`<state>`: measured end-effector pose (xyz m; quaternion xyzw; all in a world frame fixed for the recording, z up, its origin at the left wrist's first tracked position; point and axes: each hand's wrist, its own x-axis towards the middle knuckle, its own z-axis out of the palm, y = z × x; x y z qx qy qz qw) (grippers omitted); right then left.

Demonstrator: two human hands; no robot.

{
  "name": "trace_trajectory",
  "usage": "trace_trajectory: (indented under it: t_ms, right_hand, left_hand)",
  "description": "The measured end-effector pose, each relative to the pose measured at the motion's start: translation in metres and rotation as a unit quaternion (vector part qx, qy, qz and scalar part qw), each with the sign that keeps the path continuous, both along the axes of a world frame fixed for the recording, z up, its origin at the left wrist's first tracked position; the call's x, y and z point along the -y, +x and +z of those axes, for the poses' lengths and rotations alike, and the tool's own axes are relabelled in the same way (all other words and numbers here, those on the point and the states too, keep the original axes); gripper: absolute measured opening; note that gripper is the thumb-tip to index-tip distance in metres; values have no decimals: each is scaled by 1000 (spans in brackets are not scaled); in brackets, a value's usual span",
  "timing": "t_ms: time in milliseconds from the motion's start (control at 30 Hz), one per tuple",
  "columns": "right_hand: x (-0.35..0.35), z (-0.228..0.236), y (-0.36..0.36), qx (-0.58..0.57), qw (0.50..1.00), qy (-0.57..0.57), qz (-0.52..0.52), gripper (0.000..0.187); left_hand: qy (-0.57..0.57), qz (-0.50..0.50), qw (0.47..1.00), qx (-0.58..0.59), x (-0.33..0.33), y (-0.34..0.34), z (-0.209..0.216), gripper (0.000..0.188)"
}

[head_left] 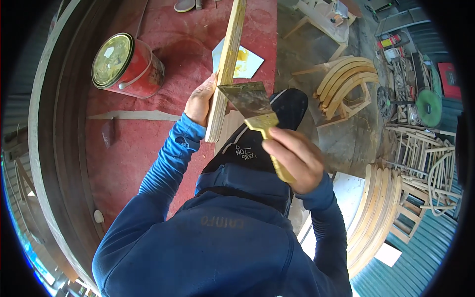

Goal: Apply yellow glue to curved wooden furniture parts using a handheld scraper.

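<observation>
My left hand (200,101) is closed around a long, pale, layered wooden piece (225,74), which slants up and away from me. In my right hand (299,161) is a putty knife (252,101) with a broad, stained metal blade and a yellow handle. One corner of the blade overlaps the wood's edge just beside my left hand; whether it touches cannot be made out. Behind the wood, a white flat plate (253,65) bears a yellow smear of paste. Part of that plate is hidden by the wood.
On the red surface (128,163) at left stands a red bucket (143,74) with a smeared lid. Curved wooden pieces are stacked at right (346,84) and lower right (378,213). A dark curved rim (42,119) borders the far left. A green fan (428,107) stands farther right.
</observation>
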<state>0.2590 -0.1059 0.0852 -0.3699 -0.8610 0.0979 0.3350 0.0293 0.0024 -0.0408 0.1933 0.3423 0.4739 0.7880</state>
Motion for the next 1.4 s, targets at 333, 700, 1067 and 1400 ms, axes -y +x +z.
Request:
trace_trajectory:
  t_ms: [333,700,1067,1400]
  right_hand:
    - [-14,-11,16,-294,918,-243,-112,24]
    - [-75,-49,-15,-453,835,-305,-72,25]
    - [-11,-36,-5,-509,771,-378,-65,23]
    - [1,-12,-4,-116,990,-82,6,29]
  left_hand:
    - [1,-4,997,74,3,-20,-23,37]
    - [42,18,999,21,11,-34,-41,36]
    - [32,57,997,-27,11,-18,-22,36]
    - [66,23,997,25,3,-23,-38,43]
